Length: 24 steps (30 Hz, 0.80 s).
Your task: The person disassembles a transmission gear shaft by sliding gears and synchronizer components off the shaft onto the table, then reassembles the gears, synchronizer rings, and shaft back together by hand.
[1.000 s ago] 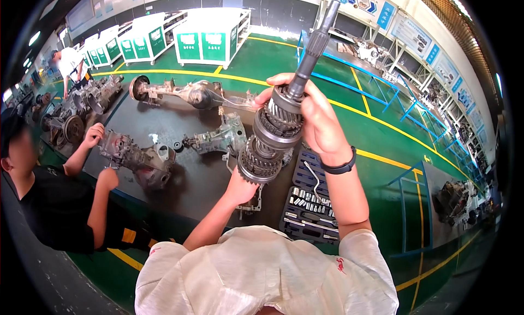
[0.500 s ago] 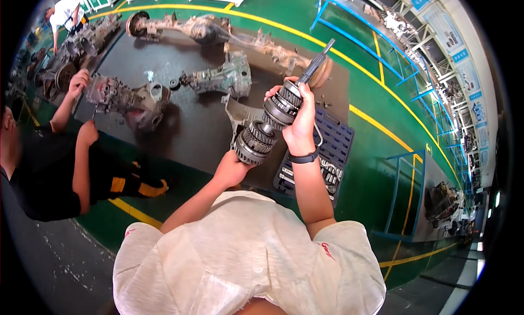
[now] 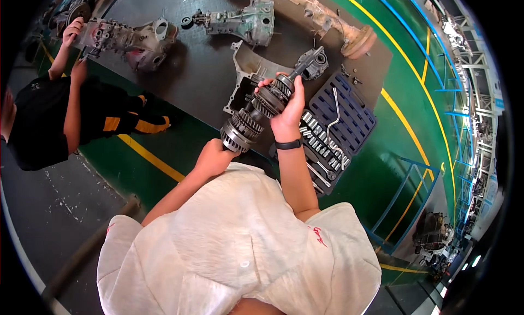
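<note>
Both my hands hold a gear shaft (image 3: 243, 126), a dark steel shaft stacked with toothed gears and rings, tilted with its slim end up and to the right. My left hand (image 3: 214, 159) is closed round its lower left end. Farther up, my right hand (image 3: 289, 116) wraps the gear stack from the right, fingertips showing on the far side. Behind the shaft lies an open cast housing (image 3: 239, 69), partly covered by the gears. A smaller cast cover (image 3: 315, 65) sits near the shaft's slim end and is partly hidden by it.
Right of my hands lies an open socket set case (image 3: 360, 110) with a cranked handle (image 3: 334, 116) across it. On the dark table (image 3: 191, 85) stand a gearbox (image 3: 245, 23), another gearbox (image 3: 128, 42) and a rusty axle (image 3: 327, 23). A co-worker (image 3: 43, 118) works at left.
My view has tipped down, so the table's things sit higher in it. The gear shaft, still in both hands, has come nearer my body and its slim end has dropped. The small cover now shows.
</note>
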### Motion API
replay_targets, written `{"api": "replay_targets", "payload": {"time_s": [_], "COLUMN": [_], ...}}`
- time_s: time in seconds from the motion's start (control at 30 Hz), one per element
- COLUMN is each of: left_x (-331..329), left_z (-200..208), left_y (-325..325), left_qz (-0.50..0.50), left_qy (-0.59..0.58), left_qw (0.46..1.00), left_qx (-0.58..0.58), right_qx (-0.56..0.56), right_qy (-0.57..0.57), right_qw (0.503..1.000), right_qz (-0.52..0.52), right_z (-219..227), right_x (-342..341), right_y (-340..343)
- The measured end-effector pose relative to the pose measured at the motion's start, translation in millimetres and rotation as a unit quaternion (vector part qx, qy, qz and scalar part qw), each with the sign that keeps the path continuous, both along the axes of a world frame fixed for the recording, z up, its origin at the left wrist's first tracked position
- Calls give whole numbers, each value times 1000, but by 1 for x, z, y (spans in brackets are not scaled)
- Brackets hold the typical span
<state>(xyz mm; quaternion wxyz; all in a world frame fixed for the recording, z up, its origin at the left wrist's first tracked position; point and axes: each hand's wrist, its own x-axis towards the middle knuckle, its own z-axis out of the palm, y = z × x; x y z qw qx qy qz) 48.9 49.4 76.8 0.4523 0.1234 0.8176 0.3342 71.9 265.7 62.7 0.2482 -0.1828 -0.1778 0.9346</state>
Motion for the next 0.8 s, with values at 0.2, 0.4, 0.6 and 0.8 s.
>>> {"api": "replay_targets", "payload": {"time_s": [0.2, 0.4, 0.6, 0.8], "left_x": [22, 30, 34, 39], "left_z": [-13, -17, -45, -92], "left_y": [8, 24, 37, 52], "left_qz": [20, 16, -8, -95], "left_qy": [3, -2, -21, -18], "left_qw": [1000, 1000, 999, 995], "left_qx": [-20, -22, -24, -9], "right_qx": [-2, 38, 42, -10], "right_qy": [-14, -53, -57, -109], "right_qw": [1000, 998, 997, 992], "right_qz": [19, 7, -24, -67], "right_z": [-24, -27, -39, -89], "right_x": [15, 24, 43, 81], "right_y": [9, 26, 40, 53]}}
